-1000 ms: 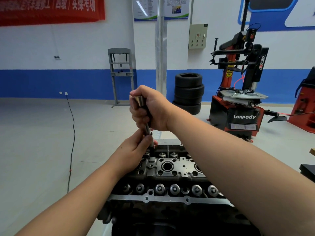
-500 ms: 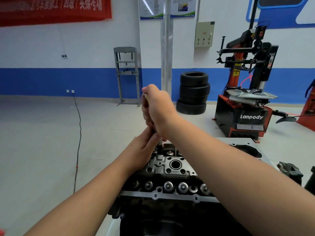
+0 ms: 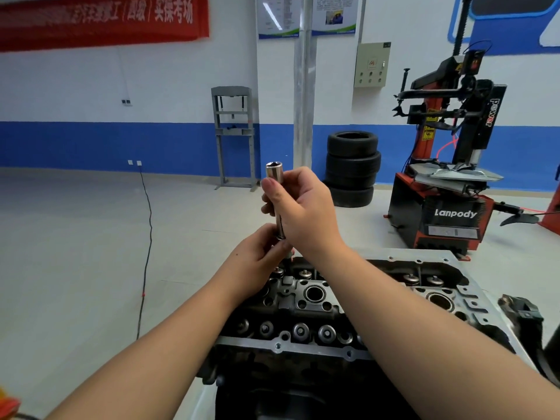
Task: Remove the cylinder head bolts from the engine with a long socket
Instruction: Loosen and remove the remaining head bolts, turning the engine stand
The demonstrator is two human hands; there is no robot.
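Observation:
A dark engine with its cylinder head (image 3: 315,301) exposed stands low in the middle of the head view. Over its far left corner a long chrome socket (image 3: 275,177) stands upright, open end up. My right hand (image 3: 300,212) grips the socket's upper shaft, thumb along it. My left hand (image 3: 257,259) pinches the socket's lower end, just above the head. Whatever sits under the socket is hidden by my fingers. Valve springs (image 3: 300,331) line the head's near side.
A grey mating flange (image 3: 448,259) runs along the engine's far right. A red and black tyre changer (image 3: 448,183) and a stack of tyres (image 3: 353,168) stand behind. A black cable (image 3: 147,237) trails over the floor at left. A dark part (image 3: 524,313) lies at right.
My right hand has turned on the socket; its open top, hidden half a second ago, shows again above my fist. My left hand stays at the lower end. The camera has shifted left.

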